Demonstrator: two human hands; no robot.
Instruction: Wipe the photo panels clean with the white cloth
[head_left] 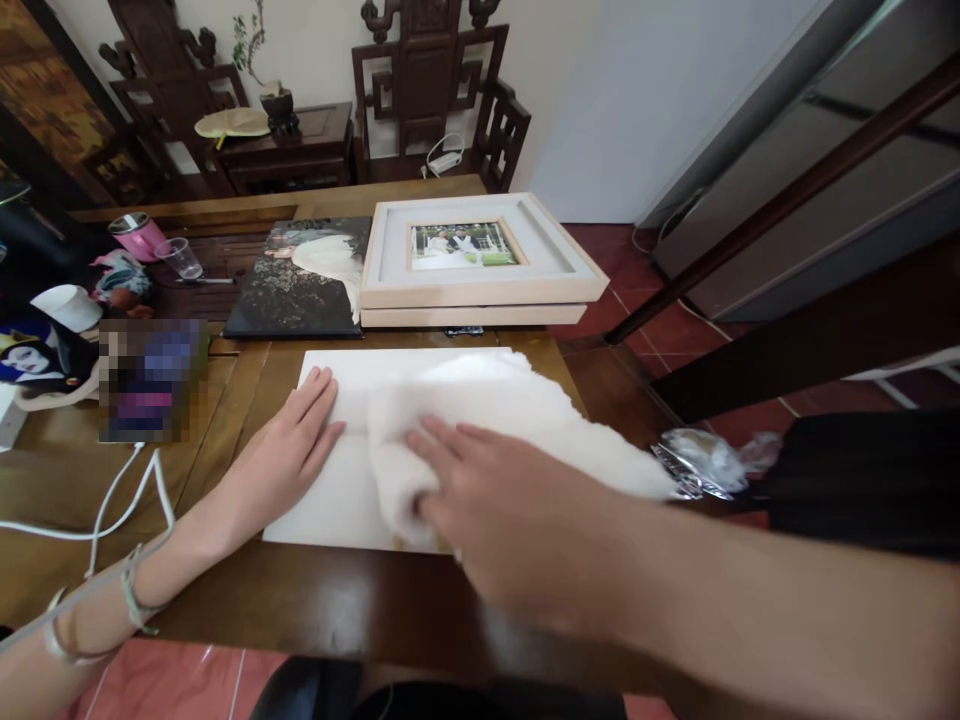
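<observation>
A flat white board (pixel 330 490) lies on the wooden table (pixel 315 600) in front of me. My left hand (pixel 289 445) rests flat on its left part, fingers spread, holding it down. My right hand (pixel 487 500) presses a white fluffy cloth (pixel 525 410) onto the board's middle, fingers laid over the cloth's bunched near end. The cloth trails off to the right past the board's edge.
Behind the board are two stacked light wooden picture frames (pixel 480 262) and a dark photo print (pixel 300 280). A pink tumbler (pixel 139 235), a clear cup (pixel 180 258) and clutter stand at the left. White cables (pixel 112 500) cross the near left. Crumpled plastic (pixel 705 460) lies at the table's right edge.
</observation>
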